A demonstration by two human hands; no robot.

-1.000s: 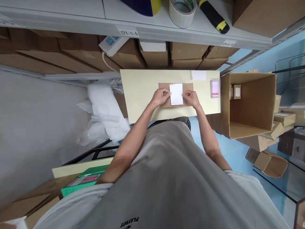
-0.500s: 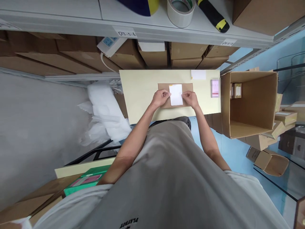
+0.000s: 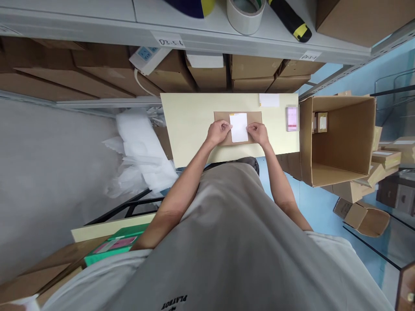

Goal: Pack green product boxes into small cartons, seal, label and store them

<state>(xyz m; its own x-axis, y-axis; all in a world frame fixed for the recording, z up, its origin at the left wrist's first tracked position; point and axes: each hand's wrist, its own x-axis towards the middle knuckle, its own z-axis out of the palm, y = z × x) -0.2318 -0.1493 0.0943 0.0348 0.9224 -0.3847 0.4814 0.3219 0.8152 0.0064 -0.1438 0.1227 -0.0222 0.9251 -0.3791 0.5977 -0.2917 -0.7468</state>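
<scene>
A small white card (image 3: 239, 127) lies over a flat brown cardboard piece (image 3: 254, 117) on a pale yellow table (image 3: 191, 125). My left hand (image 3: 218, 131) pinches the card's left edge, fingers curled. My right hand (image 3: 257, 132) pinches its right edge the same way. Both hands rest on the cardboard near the table's front edge.
A pink-and-white phone (image 3: 292, 118) and a white slip (image 3: 269, 100) lie on the table to the right. An open cardboard box (image 3: 340, 138) stands at the right. White foam wrap (image 3: 139, 151) piles up at the left. Shelves above hold brown cartons, a tape roll (image 3: 245, 15) and a power strip (image 3: 147, 58).
</scene>
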